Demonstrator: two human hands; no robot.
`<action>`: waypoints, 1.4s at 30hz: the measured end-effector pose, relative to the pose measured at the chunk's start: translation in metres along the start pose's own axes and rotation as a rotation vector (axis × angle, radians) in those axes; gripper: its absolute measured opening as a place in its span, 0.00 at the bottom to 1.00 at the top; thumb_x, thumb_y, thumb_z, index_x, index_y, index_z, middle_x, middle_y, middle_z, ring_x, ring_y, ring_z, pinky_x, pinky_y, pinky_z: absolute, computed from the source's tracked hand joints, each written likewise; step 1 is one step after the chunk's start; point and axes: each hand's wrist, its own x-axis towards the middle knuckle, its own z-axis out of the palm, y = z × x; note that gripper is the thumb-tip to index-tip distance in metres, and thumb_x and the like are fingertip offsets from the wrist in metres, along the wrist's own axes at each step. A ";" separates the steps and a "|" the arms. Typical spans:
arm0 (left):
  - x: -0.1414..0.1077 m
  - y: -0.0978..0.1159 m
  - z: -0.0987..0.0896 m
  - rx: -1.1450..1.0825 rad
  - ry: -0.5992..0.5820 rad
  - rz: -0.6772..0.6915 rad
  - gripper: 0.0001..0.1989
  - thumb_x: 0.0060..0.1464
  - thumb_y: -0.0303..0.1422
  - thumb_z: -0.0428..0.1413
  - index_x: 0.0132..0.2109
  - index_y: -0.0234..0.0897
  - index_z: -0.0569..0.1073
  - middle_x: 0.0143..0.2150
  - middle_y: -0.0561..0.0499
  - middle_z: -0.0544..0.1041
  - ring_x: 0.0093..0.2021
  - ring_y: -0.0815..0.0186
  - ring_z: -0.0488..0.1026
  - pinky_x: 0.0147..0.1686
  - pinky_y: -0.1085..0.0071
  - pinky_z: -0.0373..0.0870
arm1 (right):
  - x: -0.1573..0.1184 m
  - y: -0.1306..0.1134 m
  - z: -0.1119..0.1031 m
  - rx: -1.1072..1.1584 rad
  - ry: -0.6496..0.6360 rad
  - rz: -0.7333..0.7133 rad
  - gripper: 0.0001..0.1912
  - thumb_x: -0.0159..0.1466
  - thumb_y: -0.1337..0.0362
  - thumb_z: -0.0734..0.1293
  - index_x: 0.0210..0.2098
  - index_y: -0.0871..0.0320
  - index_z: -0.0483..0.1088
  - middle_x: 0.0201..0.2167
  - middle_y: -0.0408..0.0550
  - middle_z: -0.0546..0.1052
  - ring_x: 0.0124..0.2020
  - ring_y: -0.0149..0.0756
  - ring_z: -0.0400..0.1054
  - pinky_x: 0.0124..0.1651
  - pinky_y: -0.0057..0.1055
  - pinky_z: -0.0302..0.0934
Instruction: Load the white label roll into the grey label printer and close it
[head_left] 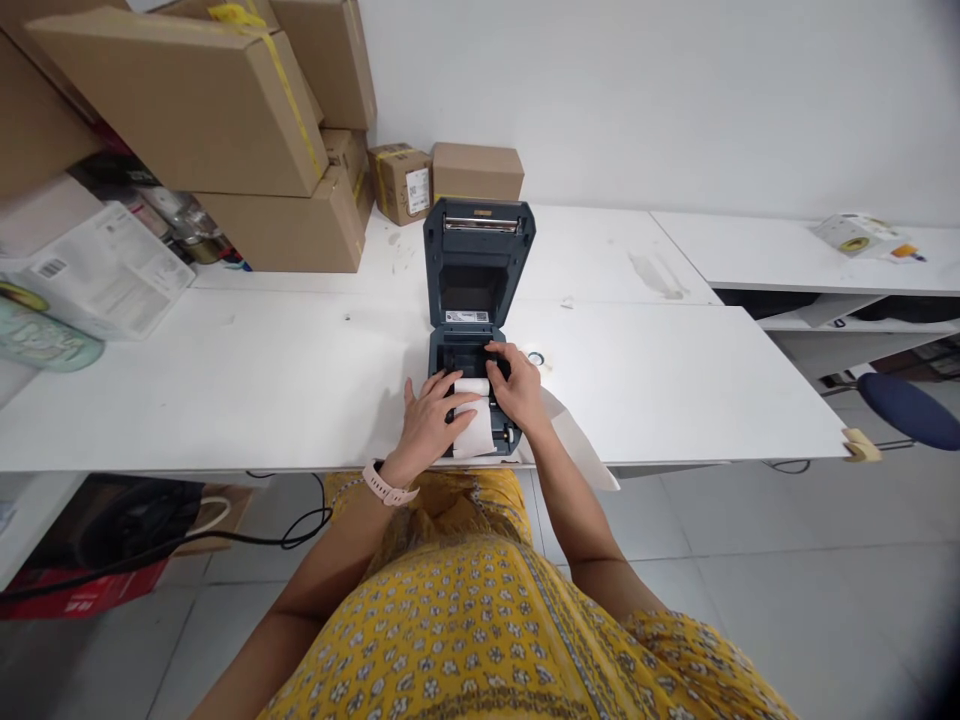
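Note:
A dark grey label printer (480, 265) stands at the table's front edge with its lid raised. Inside lies a small white label roll (471, 386), its loose strip (474, 430) drawn toward me. My left hand (431, 420) rests at the roll's left side, fingers spread and stretched, thumb lying over the strip. On the opposite side my right hand (519, 388) reaches into the compartment, thumb and index finger bent close together at its right inner side. What sits between those two fingertips is too dark to make out.
Cardboard boxes (180, 105) are stacked at the back left, with a smaller brown box (478, 172) behind the printer. White paper (581, 440) hangs over the table's (660, 390) front edge beside my right forearm. A dark ring (535, 358) lies near my right hand.

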 end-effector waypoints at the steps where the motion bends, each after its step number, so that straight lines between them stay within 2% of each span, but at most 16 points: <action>1: 0.000 -0.001 0.000 0.005 -0.010 0.007 0.15 0.66 0.36 0.55 0.55 0.55 0.80 0.70 0.50 0.69 0.72 0.48 0.60 0.69 0.28 0.45 | 0.000 0.000 0.000 -0.001 0.001 0.000 0.15 0.69 0.62 0.60 0.52 0.50 0.71 0.53 0.48 0.81 0.54 0.48 0.74 0.60 0.49 0.68; 6: -0.001 -0.003 0.001 0.047 -0.042 0.044 0.16 0.66 0.37 0.55 0.58 0.58 0.78 0.72 0.49 0.65 0.74 0.45 0.56 0.67 0.25 0.43 | 0.002 0.001 0.000 0.024 0.006 0.008 0.13 0.67 0.62 0.61 0.48 0.51 0.73 0.55 0.49 0.81 0.57 0.49 0.73 0.63 0.51 0.65; 13: -0.001 -0.002 0.000 0.075 -0.058 0.051 0.17 0.63 0.38 0.58 0.57 0.57 0.79 0.73 0.48 0.64 0.74 0.44 0.56 0.66 0.23 0.42 | 0.002 -0.001 -0.001 0.014 0.000 0.016 0.11 0.67 0.62 0.62 0.46 0.51 0.74 0.55 0.50 0.81 0.56 0.50 0.74 0.62 0.52 0.65; 20: -0.004 0.005 0.006 0.059 0.016 -0.007 0.17 0.62 0.38 0.59 0.57 0.56 0.79 0.73 0.50 0.64 0.73 0.44 0.58 0.67 0.24 0.40 | 0.001 0.002 0.002 -0.002 0.012 0.011 0.10 0.67 0.62 0.63 0.45 0.51 0.74 0.56 0.50 0.81 0.55 0.50 0.75 0.61 0.53 0.65; 24: -0.006 0.007 0.007 0.066 0.015 0.000 0.17 0.63 0.38 0.58 0.58 0.55 0.79 0.73 0.49 0.64 0.73 0.44 0.57 0.68 0.25 0.40 | 0.001 0.003 0.003 -0.031 0.013 -0.008 0.10 0.68 0.62 0.63 0.45 0.51 0.75 0.56 0.49 0.81 0.55 0.50 0.75 0.60 0.53 0.66; 30: -0.013 0.007 0.006 0.096 -0.001 0.033 0.20 0.64 0.41 0.57 0.62 0.53 0.76 0.75 0.46 0.60 0.76 0.43 0.52 0.68 0.26 0.39 | 0.001 0.002 0.002 -0.048 0.006 -0.021 0.10 0.69 0.61 0.63 0.46 0.51 0.75 0.56 0.48 0.81 0.54 0.50 0.75 0.59 0.53 0.67; 36: -0.024 0.007 0.009 0.105 0.028 0.048 0.23 0.65 0.45 0.56 0.65 0.54 0.72 0.77 0.47 0.56 0.77 0.41 0.47 0.69 0.28 0.39 | 0.001 0.000 0.001 -0.028 0.000 -0.020 0.10 0.68 0.62 0.64 0.45 0.51 0.75 0.55 0.50 0.81 0.55 0.51 0.75 0.60 0.54 0.65; 39: -0.033 0.009 0.011 0.112 0.024 0.061 0.24 0.65 0.44 0.56 0.66 0.50 0.71 0.77 0.45 0.55 0.77 0.40 0.46 0.69 0.27 0.40 | 0.002 0.000 0.000 -0.021 -0.010 -0.013 0.10 0.68 0.62 0.64 0.45 0.52 0.75 0.56 0.50 0.81 0.56 0.51 0.74 0.61 0.54 0.64; 42: -0.044 0.015 0.011 0.088 0.032 0.122 0.25 0.66 0.41 0.55 0.67 0.44 0.70 0.74 0.43 0.61 0.76 0.41 0.50 0.69 0.25 0.37 | 0.002 0.000 0.002 -0.018 -0.010 -0.007 0.10 0.68 0.61 0.63 0.45 0.52 0.75 0.56 0.50 0.81 0.56 0.51 0.74 0.61 0.54 0.64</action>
